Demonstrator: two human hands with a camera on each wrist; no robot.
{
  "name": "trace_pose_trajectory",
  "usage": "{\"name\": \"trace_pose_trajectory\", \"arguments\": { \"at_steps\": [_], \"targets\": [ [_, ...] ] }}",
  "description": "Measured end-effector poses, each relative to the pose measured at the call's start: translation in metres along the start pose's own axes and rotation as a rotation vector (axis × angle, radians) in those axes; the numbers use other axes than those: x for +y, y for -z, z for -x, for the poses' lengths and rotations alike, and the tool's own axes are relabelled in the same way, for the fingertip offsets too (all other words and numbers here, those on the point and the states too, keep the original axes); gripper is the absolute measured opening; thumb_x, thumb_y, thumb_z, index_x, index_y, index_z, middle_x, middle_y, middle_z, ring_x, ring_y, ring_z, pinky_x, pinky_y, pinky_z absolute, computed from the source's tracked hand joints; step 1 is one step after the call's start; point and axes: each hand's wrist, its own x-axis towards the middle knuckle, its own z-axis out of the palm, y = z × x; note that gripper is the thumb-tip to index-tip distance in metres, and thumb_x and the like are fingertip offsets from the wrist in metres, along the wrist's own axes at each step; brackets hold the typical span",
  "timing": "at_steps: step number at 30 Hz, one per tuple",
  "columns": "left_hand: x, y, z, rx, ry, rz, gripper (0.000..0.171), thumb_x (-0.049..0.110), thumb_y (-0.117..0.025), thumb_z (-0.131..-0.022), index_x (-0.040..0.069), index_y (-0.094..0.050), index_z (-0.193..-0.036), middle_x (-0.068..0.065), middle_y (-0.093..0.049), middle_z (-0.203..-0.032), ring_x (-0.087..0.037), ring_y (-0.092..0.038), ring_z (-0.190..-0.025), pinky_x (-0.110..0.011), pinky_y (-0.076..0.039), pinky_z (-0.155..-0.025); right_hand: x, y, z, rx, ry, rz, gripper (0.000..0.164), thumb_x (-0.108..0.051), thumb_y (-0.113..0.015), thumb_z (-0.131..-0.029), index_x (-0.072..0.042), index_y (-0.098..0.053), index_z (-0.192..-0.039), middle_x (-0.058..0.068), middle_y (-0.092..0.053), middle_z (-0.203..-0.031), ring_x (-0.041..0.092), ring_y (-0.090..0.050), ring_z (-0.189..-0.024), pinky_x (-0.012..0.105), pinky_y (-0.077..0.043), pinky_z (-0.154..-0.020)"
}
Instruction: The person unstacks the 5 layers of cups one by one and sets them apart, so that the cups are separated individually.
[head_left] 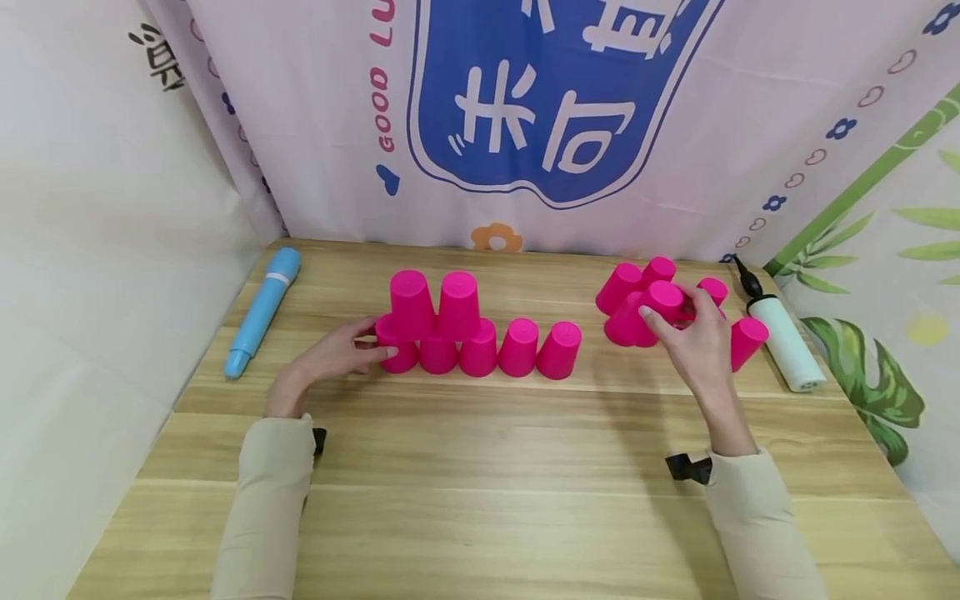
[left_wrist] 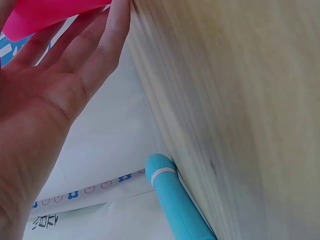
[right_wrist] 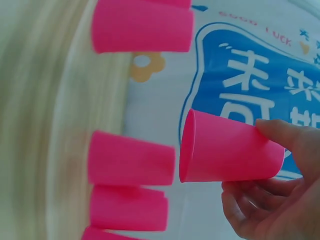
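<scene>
Several pink cups stand upside down in a row; two more, a left upper cup and a right upper cup, sit above its left part. My left hand holds the row's leftmost cup, thumb at the front and fingers behind; the left wrist view catches only part of a pink cup. Over on the right, my right hand grips another upside-down pink cup between thumb and fingers. In the right wrist view this cup is off the table, apart from the cups beyond it.
Loose pink cups, including a back one and a right one, stand around my right hand. A blue cylindrical pump lies at the left; a pale green pump with a black nozzle is at the right edge. Printed cloth hangs behind the table.
</scene>
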Motion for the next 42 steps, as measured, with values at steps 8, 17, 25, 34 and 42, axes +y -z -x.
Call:
{"name": "trace_pose_trajectory", "arguments": {
  "at_steps": [8,17,25,34,42],
  "targets": [
    [-0.001,0.0,-0.003,0.007,-0.003,-0.018,0.068,0.038,-0.067,-0.09,0.008,-0.038,-0.144,-0.019,-0.047,-0.139,-0.038,-0.05,-0.121,-0.041,-0.057,-0.081,0.023,0.003,0.004,-0.055,-0.124,0.046,0.07,-0.038,-0.068,-0.088,0.004,-0.042,-0.138,0.024,-0.053,-0.124,0.039,-0.051,-0.11,0.052,-0.045,-0.095],
    [-0.001,-0.002,-0.003,0.007,-0.002,-0.026,0.067,0.038,-0.067,-0.09,0.007,-0.039,-0.143,-0.018,-0.048,-0.138,-0.038,-0.051,-0.12,-0.041,-0.057,-0.081,0.056,-0.008,0.003,-0.109,-0.18,0.088,0.068,-0.036,-0.067,-0.09,0.006,-0.04,-0.137,0.026,-0.051,-0.127,0.041,-0.05,-0.114,0.052,-0.044,-0.097],
    [-0.001,-0.002,-0.002,0.008,0.002,-0.018,0.066,0.037,-0.067,-0.091,0.007,-0.039,-0.143,-0.019,-0.049,-0.137,-0.037,-0.053,-0.119,-0.041,-0.056,-0.082,0.07,-0.015,0.001,-0.106,-0.183,0.094,0.066,-0.031,-0.067,-0.09,0.007,-0.04,-0.136,0.028,-0.051,-0.128,0.042,-0.049,-0.115,0.053,-0.042,-0.099],
    [0.0,-0.002,-0.001,0.007,0.007,-0.018,0.066,0.036,-0.067,-0.091,0.007,-0.039,-0.143,-0.019,-0.048,-0.138,-0.038,-0.051,-0.12,-0.042,-0.056,-0.082,0.044,-0.009,0.005,0.056,-0.037,0.153,0.059,-0.026,-0.067,-0.091,0.002,-0.043,-0.137,0.023,-0.05,-0.129,0.039,-0.048,-0.115,0.057,-0.045,-0.09],
    [0.001,-0.001,-0.003,0.008,0.01,-0.024,0.067,0.037,-0.067,-0.091,0.007,-0.039,-0.143,-0.019,-0.048,-0.138,-0.038,-0.052,-0.12,-0.042,-0.056,-0.082,-0.037,-0.029,0.006,0.057,0.335,-0.088,0.041,-0.013,-0.071,-0.088,0.001,-0.058,-0.125,0.017,-0.061,-0.116,0.03,-0.058,-0.103,0.044,-0.048,-0.084]
  ]
}}
